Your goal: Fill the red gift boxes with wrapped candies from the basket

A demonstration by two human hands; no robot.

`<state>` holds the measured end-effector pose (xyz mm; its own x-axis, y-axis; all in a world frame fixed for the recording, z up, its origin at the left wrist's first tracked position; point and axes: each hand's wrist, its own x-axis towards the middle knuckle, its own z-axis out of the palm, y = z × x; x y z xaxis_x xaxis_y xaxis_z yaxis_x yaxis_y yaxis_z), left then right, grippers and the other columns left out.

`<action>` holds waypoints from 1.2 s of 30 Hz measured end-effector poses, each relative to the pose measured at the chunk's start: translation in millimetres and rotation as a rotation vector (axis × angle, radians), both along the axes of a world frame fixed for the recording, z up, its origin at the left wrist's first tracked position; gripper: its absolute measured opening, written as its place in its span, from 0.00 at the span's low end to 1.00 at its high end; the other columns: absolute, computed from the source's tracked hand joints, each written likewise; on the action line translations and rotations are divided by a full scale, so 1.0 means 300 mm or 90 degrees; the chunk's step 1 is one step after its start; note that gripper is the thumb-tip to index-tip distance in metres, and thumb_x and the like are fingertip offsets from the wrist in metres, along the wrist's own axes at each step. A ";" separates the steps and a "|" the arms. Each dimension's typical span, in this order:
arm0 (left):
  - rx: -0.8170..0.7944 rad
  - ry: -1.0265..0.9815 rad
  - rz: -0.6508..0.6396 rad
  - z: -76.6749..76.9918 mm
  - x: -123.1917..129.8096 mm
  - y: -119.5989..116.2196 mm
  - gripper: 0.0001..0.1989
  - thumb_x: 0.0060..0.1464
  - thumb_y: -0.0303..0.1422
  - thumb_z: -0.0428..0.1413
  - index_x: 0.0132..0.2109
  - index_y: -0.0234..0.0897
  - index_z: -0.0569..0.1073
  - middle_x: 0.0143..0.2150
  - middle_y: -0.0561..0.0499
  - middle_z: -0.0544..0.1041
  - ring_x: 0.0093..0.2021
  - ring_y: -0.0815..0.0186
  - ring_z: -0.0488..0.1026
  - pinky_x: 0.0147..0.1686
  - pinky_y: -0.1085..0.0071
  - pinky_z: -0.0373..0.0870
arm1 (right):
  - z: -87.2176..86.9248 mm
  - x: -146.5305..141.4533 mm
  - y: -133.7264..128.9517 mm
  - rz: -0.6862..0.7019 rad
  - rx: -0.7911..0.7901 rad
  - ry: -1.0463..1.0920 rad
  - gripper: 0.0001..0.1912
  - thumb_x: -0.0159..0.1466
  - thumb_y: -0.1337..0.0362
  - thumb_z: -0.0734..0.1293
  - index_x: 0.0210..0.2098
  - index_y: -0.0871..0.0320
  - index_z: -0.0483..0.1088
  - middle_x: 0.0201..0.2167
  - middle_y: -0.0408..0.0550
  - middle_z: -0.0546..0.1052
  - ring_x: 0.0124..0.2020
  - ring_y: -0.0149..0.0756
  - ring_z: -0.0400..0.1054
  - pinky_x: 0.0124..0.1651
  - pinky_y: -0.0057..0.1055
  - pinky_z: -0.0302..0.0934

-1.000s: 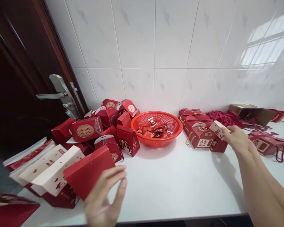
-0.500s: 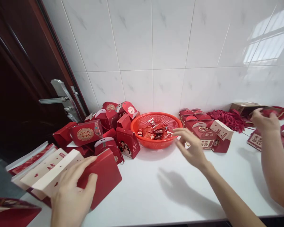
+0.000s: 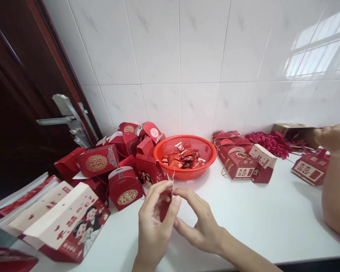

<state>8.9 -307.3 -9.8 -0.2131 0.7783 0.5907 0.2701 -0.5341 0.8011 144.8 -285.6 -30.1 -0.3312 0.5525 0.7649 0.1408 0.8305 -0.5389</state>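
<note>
My left hand (image 3: 156,221) is wrapped round a red paper gift box (image 3: 164,210), flat and seen edge-on. Its pale upper edges stand slightly apart above the fingers. From the other side my right hand (image 3: 199,221) pinches the same box near its edge; most of the box is hidden by my fingers. Just beyond my hands sits a red plastic basket (image 3: 183,174) with wrapped sweets (image 3: 185,158) in it. To the left, cream-and-red boxes (image 3: 65,223) with a cartoon couple stand in a row, close to a pile of red boxes (image 3: 124,189).
Red gift boxes (image 3: 242,166) with handles stand right of the basket, with dark red ribbon (image 3: 267,143) and a cardboard box (image 3: 294,130) behind. At the right edge another person's arm (image 3: 336,181) reaches over a red box (image 3: 310,168). A tiled wall (image 3: 200,56) backs the white table (image 3: 243,223).
My left hand has brought a red box from the left row to the middle. My right hand has come in from beside the basket to grip it. The other person's hand has moved right.
</note>
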 end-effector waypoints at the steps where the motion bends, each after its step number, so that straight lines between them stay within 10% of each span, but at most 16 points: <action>1: -0.004 -0.030 -0.022 0.000 0.006 0.004 0.12 0.59 0.38 0.60 0.48 0.39 0.78 0.47 0.45 0.79 0.45 0.60 0.79 0.42 0.72 0.79 | 0.002 0.007 0.001 -0.003 -0.005 0.004 0.23 0.66 0.65 0.68 0.60 0.55 0.63 0.52 0.56 0.77 0.52 0.43 0.73 0.53 0.37 0.69; 10: 0.052 -0.020 -0.112 -0.037 0.034 0.022 0.13 0.65 0.32 0.55 0.55 0.45 0.75 0.55 0.47 0.75 0.54 0.62 0.76 0.50 0.71 0.77 | 0.021 0.028 0.037 -0.031 -0.189 0.144 0.11 0.73 0.60 0.61 0.43 0.57 0.74 0.36 0.46 0.79 0.37 0.34 0.73 0.42 0.29 0.67; 17: 0.130 0.127 0.117 -0.073 -0.027 0.091 0.12 0.61 0.31 0.58 0.52 0.46 0.77 0.62 0.47 0.69 0.61 0.57 0.69 0.60 0.61 0.68 | 0.011 0.068 0.079 0.001 -0.210 0.185 0.13 0.72 0.57 0.63 0.38 0.57 0.75 0.31 0.44 0.76 0.32 0.33 0.68 0.38 0.28 0.63; 24: 0.009 0.088 0.019 -0.079 -0.048 0.117 0.09 0.63 0.37 0.55 0.44 0.43 0.80 0.44 0.50 0.81 0.48 0.60 0.77 0.51 0.67 0.72 | 0.015 0.065 0.113 0.066 -0.357 0.225 0.21 0.72 0.50 0.60 0.30 0.57 0.68 0.28 0.42 0.68 0.29 0.30 0.61 0.33 0.26 0.60; 30: -0.089 0.052 -0.015 -0.086 -0.052 0.115 0.15 0.62 0.43 0.55 0.50 0.42 0.79 0.50 0.49 0.82 0.52 0.58 0.78 0.49 0.68 0.74 | 0.016 0.060 0.123 0.034 -0.417 0.238 0.16 0.69 0.49 0.63 0.46 0.53 0.72 0.37 0.43 0.73 0.36 0.33 0.67 0.39 0.27 0.64; 36: -0.088 0.083 -0.024 -0.088 -0.065 0.117 0.11 0.62 0.42 0.56 0.40 0.41 0.78 0.38 0.51 0.81 0.42 0.61 0.78 0.42 0.71 0.75 | -0.005 0.083 0.143 0.073 -0.403 0.111 0.26 0.72 0.46 0.58 0.33 0.59 0.76 0.28 0.44 0.72 0.30 0.32 0.64 0.35 0.28 0.59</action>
<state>-10.7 -272.3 -36.2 -0.1107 0.8601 0.4980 0.3573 -0.4331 0.8275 169.7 -242.8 -31.4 -0.3151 0.8813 0.3522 -0.0633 0.3508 -0.9343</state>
